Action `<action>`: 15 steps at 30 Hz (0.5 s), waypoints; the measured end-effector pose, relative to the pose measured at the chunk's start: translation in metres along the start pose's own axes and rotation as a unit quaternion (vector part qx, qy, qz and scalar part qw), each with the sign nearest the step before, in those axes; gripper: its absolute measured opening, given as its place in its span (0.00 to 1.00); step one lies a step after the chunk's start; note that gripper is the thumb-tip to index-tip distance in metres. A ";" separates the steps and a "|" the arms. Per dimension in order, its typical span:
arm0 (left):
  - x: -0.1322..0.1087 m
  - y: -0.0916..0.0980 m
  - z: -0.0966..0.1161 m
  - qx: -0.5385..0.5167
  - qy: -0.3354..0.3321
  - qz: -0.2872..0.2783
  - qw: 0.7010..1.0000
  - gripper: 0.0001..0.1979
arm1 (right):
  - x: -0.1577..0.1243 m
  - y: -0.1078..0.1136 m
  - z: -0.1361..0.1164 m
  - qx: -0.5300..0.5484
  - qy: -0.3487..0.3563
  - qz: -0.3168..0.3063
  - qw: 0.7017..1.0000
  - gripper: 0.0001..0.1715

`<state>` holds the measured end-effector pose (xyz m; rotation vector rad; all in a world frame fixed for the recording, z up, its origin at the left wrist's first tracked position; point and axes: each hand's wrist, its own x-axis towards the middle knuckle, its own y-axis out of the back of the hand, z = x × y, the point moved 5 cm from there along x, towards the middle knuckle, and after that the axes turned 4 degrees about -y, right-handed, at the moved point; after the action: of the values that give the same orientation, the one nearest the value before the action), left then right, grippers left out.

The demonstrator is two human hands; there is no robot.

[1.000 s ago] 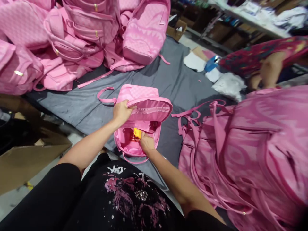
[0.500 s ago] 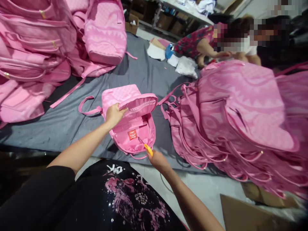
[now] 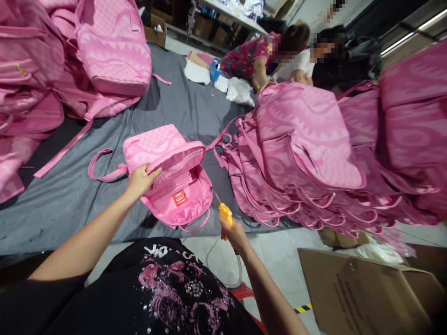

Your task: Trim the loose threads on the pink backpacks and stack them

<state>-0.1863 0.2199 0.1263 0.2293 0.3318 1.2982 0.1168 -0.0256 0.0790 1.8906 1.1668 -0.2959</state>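
Observation:
In the head view a small pink backpack (image 3: pixel 148 150) lies unzipped on the grey cloth, its mouth toward me. My left hand (image 3: pixel 140 181) pinches the edge of its front panel and holds it raised. Inside, the pink lining shows with a red label (image 3: pixel 179 197). My right hand (image 3: pixel 234 234) is wrapped round a yellow air blow gun (image 3: pixel 226 214) with a thin nozzle, just right of the bag and apart from it. A clear hose (image 3: pixel 239 274) hangs below that hand.
Pink backpacks are piled at right (image 3: pixel 303 135) and at left (image 3: pixel 111 51). Grey cloth (image 3: pixel 174 100) covers the work surface. Beyond it lie plastic wrapping (image 3: pixel 240 92) and a blue item (image 3: pixel 214 70). Two people bend over behind the right pile. A cardboard box (image 3: pixel 349 293) stands at lower right.
My right hand has drawn the blow gun out of the bag's opening to its right side. My left hand still holds the panel up. The whole view has shifted to the right.

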 end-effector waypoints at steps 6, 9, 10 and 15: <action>-0.040 0.002 -0.008 -0.170 0.063 -0.199 0.963 0.34 | 0.061 0.010 0.011 0.099 -0.011 0.069 0.993 0.19; -0.050 0.015 -0.036 -0.194 0.126 -0.110 0.967 0.38 | 0.100 -0.006 -0.003 0.077 -0.005 0.066 0.995 0.18; -0.052 0.020 -0.050 -0.169 0.154 -0.037 0.973 0.40 | 0.112 -0.011 -0.009 0.068 -0.003 0.070 0.995 0.18; -0.061 -0.021 -0.108 -0.129 0.329 0.038 0.935 0.45 | 0.143 -0.022 -0.032 0.038 -0.004 0.082 0.996 0.15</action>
<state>-0.2216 0.1538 0.0251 -0.4355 0.7166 1.4549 0.1682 0.0901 0.0018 2.0359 0.9994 -0.2607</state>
